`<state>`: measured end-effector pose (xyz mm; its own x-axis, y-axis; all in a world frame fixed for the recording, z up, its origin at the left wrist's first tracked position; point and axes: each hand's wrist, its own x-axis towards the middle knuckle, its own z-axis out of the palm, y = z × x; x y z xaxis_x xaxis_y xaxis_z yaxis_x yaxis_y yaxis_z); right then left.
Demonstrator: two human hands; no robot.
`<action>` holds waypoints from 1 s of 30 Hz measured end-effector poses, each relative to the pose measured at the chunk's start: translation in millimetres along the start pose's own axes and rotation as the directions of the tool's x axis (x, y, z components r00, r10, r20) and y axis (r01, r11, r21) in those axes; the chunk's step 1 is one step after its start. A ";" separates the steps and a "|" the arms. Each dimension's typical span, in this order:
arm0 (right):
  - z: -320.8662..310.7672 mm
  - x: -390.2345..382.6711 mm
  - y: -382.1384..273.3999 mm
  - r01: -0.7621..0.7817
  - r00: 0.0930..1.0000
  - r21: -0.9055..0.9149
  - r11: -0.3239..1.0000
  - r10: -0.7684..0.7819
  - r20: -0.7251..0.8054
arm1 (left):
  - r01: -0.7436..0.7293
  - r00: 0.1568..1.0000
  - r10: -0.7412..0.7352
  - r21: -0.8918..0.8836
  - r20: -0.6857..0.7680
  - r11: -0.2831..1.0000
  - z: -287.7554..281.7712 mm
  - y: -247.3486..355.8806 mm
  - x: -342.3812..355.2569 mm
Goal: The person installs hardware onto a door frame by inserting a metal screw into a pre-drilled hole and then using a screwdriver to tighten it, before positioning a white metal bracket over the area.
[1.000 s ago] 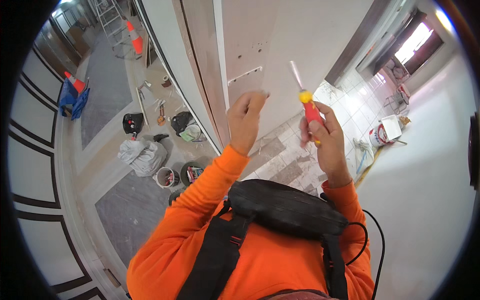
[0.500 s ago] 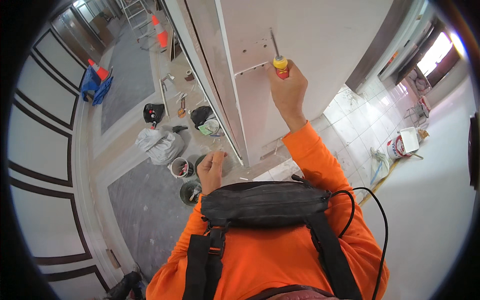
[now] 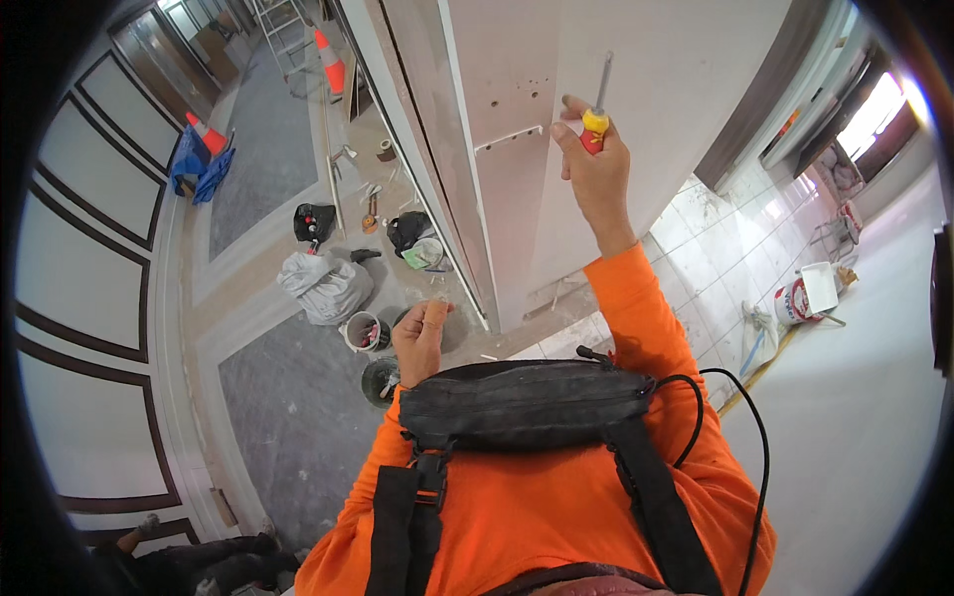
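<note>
In my right hand (image 3: pixel 600 184) is a screwdriver (image 3: pixel 595 121) with a red and yellow handle, its metal shaft pointing up and away from me. The index finger is lifted off the handle while the palm keeps hold. Just left of that hand, a pale wall panel (image 3: pixel 586 50) has several small dark holes and a narrow notched slot (image 3: pixel 510 138); the screwdriver tip appears apart from these. My left hand (image 3: pixel 421 340) is held low, left of the panel edge, with thumb and fingertips pinched together. Anything between those fingertips is too small to make out.
Left of the panel edge, a pale sack (image 3: pixel 323 288), a bucket with tools (image 3: pixel 364 332), a dark bucket (image 3: pixel 380 381) and black bags (image 3: pixel 406 230) crowd the floor. Traffic cones (image 3: pixel 329 64) and a ladder (image 3: pixel 281 30) stand farther off. A person (image 3: pixel 199 564) is low at left.
My right hand has moved right with the screwdriver, away from the slot, and its index finger has lifted. My left hand stays pinched. More of the person at lower left shows.
</note>
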<state>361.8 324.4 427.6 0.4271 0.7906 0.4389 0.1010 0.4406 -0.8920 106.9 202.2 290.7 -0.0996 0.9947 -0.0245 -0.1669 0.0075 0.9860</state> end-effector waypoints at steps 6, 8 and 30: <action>-6.0 17.5 0.2 -0.200 0.951 0.068 0.977 0.177 0.252 | 0.055 0.998 -0.054 -0.021 0.020 0.998 -2.6 -6.8 -3.2; -7.7 21.0 -0.9 -0.194 0.942 0.069 0.979 0.166 0.292 | 0.057 0.998 -0.057 -0.029 0.024 0.998 -2.8 -6.5 -5.6; -2.6 24.3 5.7 -0.179 0.931 -0.035 0.983 0.181 0.317 | 0.284 0.959 -0.282 -0.114 0.032 0.952 -2.2 -8.3 -26.2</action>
<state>375.1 345.0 432.9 0.1313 0.9504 0.2819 0.0547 0.2770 -0.9593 108.7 175.8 282.9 -0.0169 0.9549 -0.2966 -0.2993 0.2782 0.9127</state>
